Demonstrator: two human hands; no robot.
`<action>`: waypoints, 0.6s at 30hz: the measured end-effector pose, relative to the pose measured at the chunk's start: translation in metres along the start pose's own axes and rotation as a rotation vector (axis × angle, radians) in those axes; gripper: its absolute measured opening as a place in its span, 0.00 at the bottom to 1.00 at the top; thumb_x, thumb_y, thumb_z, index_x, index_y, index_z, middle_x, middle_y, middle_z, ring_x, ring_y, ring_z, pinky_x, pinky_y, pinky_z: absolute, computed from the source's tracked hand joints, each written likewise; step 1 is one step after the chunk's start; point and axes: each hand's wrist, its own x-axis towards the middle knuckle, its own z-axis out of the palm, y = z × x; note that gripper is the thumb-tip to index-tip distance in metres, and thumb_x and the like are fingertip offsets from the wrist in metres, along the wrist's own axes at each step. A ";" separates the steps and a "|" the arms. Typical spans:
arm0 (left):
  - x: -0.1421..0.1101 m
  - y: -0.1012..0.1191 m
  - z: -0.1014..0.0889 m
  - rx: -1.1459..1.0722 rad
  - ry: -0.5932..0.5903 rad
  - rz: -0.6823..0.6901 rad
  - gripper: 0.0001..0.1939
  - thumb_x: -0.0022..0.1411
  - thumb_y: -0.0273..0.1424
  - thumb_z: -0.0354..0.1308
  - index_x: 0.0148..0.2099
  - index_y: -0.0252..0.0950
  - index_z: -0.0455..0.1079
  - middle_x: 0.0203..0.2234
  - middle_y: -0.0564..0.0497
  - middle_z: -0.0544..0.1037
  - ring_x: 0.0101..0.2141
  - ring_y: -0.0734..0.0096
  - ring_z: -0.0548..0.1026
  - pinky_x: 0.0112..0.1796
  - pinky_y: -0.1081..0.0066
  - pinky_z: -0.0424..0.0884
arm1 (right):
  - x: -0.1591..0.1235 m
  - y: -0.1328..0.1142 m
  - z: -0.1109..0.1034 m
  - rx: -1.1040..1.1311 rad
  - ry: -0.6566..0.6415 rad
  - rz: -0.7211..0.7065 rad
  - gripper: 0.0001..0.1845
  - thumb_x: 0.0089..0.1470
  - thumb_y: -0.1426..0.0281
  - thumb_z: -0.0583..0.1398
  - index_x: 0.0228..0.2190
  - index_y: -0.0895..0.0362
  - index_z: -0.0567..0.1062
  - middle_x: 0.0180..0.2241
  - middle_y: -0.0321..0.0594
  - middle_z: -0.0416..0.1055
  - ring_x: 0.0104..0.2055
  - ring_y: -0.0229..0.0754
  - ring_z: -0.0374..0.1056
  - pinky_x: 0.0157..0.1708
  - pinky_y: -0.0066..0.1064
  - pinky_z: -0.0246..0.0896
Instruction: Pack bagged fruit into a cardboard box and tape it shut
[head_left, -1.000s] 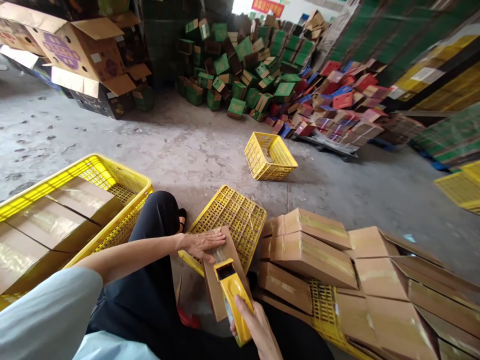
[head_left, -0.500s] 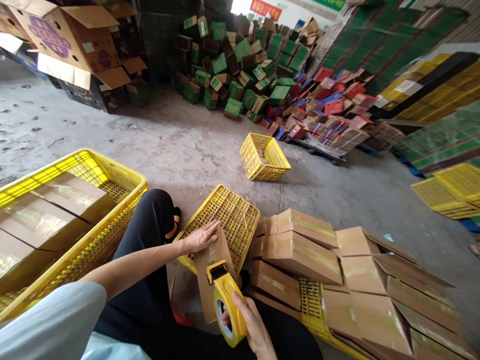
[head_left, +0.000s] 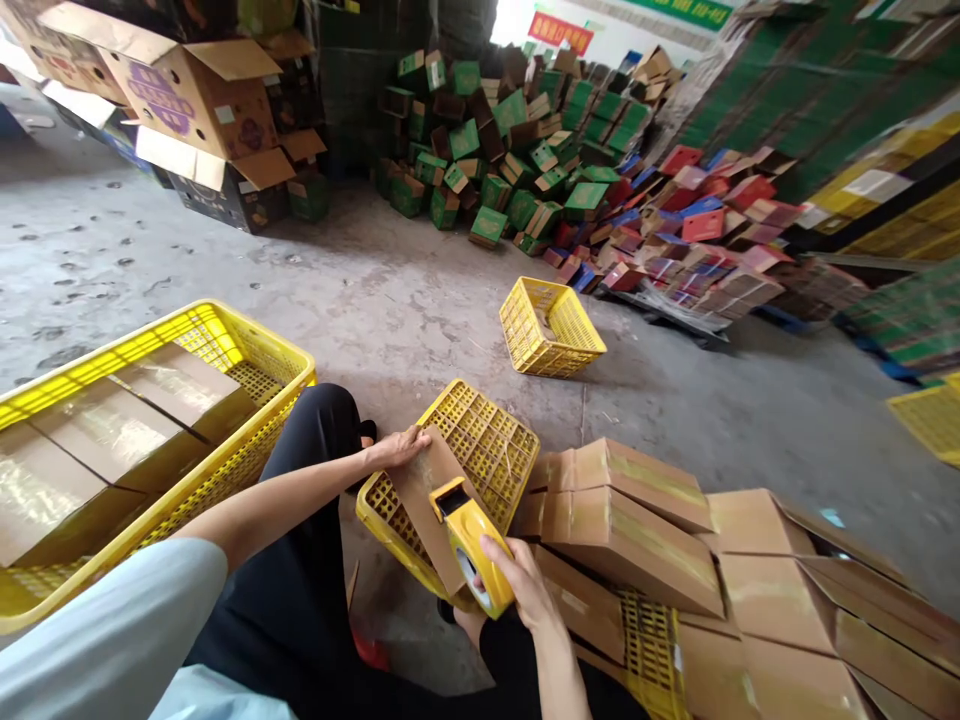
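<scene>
A narrow brown cardboard box [head_left: 433, 500] rests tilted over an upturned yellow crate [head_left: 491, 440] between my knees. My left hand [head_left: 401, 447] grips the box at its far left corner, the thumb over the edge. In my right hand [head_left: 521, 580] is a yellow tape dispenser [head_left: 480, 545], with a roll of tape in it. Its front end is over the near right part of the box; I cannot tell whether it touches the cardboard. The fingers on the dispenser's underside are partly hidden.
A large yellow crate [head_left: 300, 372] with taped boxes [head_left: 127, 430] stands at my left. More cardboard boxes [head_left: 630, 520] are stacked at my right. Ahead on the floor is a small yellow crate [head_left: 553, 330], with heaps of green boxes [head_left: 487, 225] and red boxes [head_left: 703, 225] behind.
My left hand went from lying flat on the box to gripping its far corner. The box and dispenser moved slightly away from me. The whole view shifted a little.
</scene>
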 end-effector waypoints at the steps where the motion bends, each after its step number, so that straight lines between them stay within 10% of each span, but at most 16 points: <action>1: 0.002 0.000 -0.002 0.005 0.021 0.009 0.30 0.79 0.47 0.37 0.67 0.34 0.65 0.57 0.38 0.81 0.60 0.47 0.77 0.59 0.57 0.71 | 0.008 -0.005 -0.001 -0.016 -0.018 -0.008 0.34 0.43 0.38 0.70 0.30 0.57 0.78 0.22 0.40 0.78 0.24 0.47 0.76 0.25 0.33 0.69; 7: -0.017 -0.011 0.017 0.098 0.106 0.360 0.40 0.77 0.50 0.43 0.78 0.27 0.46 0.76 0.30 0.49 0.76 0.44 0.45 0.72 0.47 0.49 | 0.031 -0.018 -0.014 -0.050 -0.082 0.041 0.34 0.46 0.38 0.68 0.33 0.57 0.77 0.22 0.41 0.80 0.26 0.48 0.78 0.29 0.35 0.72; 18: -0.036 -0.041 0.025 0.284 -0.064 0.728 0.63 0.64 0.67 0.53 0.79 0.23 0.40 0.75 0.22 0.47 0.75 0.34 0.48 0.72 0.46 0.49 | 0.024 -0.032 -0.005 -0.145 -0.153 0.089 0.29 0.54 0.41 0.66 0.32 0.56 0.76 0.19 0.36 0.77 0.20 0.41 0.73 0.23 0.29 0.68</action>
